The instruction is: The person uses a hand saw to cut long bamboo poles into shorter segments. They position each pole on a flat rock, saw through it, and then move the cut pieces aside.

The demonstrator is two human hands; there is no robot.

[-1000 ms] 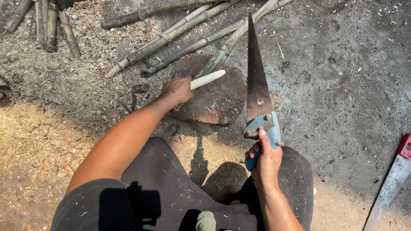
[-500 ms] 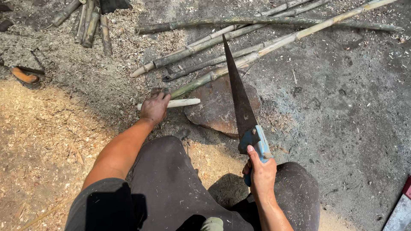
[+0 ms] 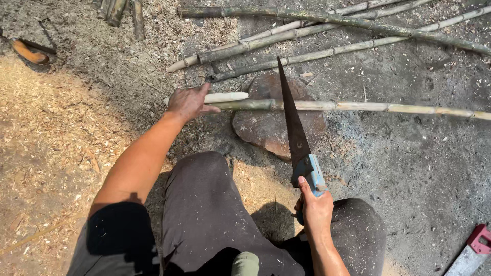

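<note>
Sawdust [image 3: 46, 128] covers the ground on my left, and that side lies open as far as the frame edge. At the top left, short cut pieces [image 3: 118, 10] lie well apart from me. My left hand [image 3: 188, 101] is closed on a short pale stick [image 3: 217, 97] and also presses the near end of a long bamboo pole [image 3: 358, 106]. The pole runs right across a flat brown stone [image 3: 271, 128] and on past the right edge of the frame. Beyond it, 3 or 4 more bamboo poles [image 3: 286, 36] lie slanted on the dirt, close together.

My right hand [image 3: 314, 207] is wrapped tight around the blue handle of a handsaw [image 3: 294, 128]. Its dark blade points away from me and crosses over the pole above the stone; I cannot tell if the teeth touch it. Grey dirt spreads open to the right. A second saw with a red handle [image 3: 473, 248] lies at the bottom right corner, well apart.
</note>
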